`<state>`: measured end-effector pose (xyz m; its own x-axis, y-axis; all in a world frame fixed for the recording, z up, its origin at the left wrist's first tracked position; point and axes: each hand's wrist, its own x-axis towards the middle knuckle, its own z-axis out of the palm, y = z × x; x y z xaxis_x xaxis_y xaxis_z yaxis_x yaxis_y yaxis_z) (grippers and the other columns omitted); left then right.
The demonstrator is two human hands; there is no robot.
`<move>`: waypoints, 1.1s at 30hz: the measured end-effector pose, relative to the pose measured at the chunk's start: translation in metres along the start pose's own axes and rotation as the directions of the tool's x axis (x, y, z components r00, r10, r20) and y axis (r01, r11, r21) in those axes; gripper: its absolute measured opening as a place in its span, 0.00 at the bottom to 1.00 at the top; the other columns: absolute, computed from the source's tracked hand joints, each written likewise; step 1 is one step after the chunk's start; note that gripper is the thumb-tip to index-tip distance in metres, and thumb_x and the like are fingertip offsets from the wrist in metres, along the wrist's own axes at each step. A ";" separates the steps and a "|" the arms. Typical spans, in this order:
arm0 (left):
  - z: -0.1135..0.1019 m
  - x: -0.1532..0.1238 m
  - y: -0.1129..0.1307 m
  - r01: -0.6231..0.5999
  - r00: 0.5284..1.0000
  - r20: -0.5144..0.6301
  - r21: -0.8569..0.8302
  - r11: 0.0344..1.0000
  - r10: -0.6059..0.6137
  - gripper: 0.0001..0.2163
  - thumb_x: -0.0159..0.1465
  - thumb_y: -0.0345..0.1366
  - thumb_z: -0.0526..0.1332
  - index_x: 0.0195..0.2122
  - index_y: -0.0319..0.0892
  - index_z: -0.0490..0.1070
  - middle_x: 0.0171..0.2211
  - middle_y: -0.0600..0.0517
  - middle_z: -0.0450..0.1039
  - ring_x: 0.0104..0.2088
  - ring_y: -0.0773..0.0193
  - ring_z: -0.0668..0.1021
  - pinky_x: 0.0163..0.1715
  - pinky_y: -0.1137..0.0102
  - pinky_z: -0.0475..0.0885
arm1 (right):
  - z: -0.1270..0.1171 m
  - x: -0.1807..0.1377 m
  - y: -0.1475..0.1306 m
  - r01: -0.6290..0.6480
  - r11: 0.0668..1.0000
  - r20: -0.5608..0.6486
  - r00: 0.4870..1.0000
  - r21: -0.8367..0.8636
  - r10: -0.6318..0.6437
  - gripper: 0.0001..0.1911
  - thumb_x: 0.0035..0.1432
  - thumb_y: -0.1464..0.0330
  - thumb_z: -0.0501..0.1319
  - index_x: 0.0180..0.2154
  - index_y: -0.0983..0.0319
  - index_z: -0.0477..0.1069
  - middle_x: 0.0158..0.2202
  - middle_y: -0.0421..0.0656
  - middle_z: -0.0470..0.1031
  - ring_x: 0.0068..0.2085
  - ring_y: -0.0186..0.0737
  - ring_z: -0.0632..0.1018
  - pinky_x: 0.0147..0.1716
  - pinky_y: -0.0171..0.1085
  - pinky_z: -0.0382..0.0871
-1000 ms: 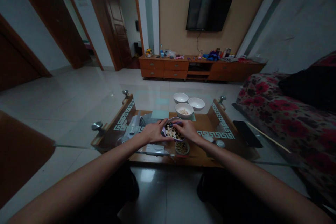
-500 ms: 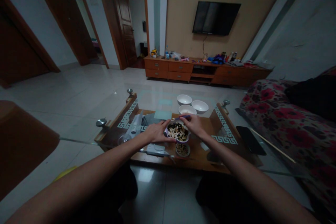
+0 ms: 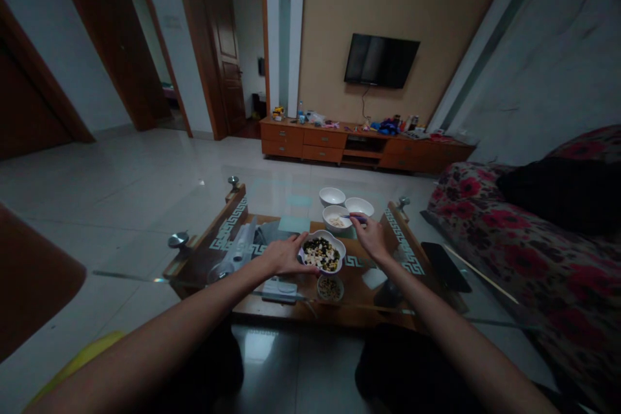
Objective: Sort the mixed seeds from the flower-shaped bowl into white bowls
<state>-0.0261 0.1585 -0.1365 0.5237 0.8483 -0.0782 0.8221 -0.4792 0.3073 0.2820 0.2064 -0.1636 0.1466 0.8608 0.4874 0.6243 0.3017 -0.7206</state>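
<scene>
"What is on the far wall?"
"A dark television with a cord hanging below it, over a long wooden cabinet."
"And on the cabinet?"
"A row of clutter: a small yellow object at the left end, a bottle near it, a blue bundle farther right."
"What stands at the right?"
"A sofa with red flowers, a black cloth heaped on it. Near it lie a flat black object and a thin pale stick."
"And at the left?"
"A brown wooden door, standing open."
</scene>
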 end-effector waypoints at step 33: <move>0.001 0.000 -0.001 0.014 1.000 0.013 0.024 1.000 -0.014 0.59 0.56 0.80 0.55 0.79 0.47 0.48 0.73 0.36 0.62 0.62 0.29 0.76 0.59 0.43 0.74 | -0.047 -0.030 0.061 -0.008 0.957 0.125 0.991 -0.289 0.046 0.19 0.64 0.58 0.60 0.43 0.60 0.87 0.42 0.50 0.86 0.43 0.52 0.84 0.43 0.44 0.75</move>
<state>-0.0271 0.1586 -0.1379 0.5151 0.8518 -0.0950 0.8342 -0.4729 0.2836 0.3517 0.1799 -0.1989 0.0779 0.9183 0.3881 0.8181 0.1636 -0.5513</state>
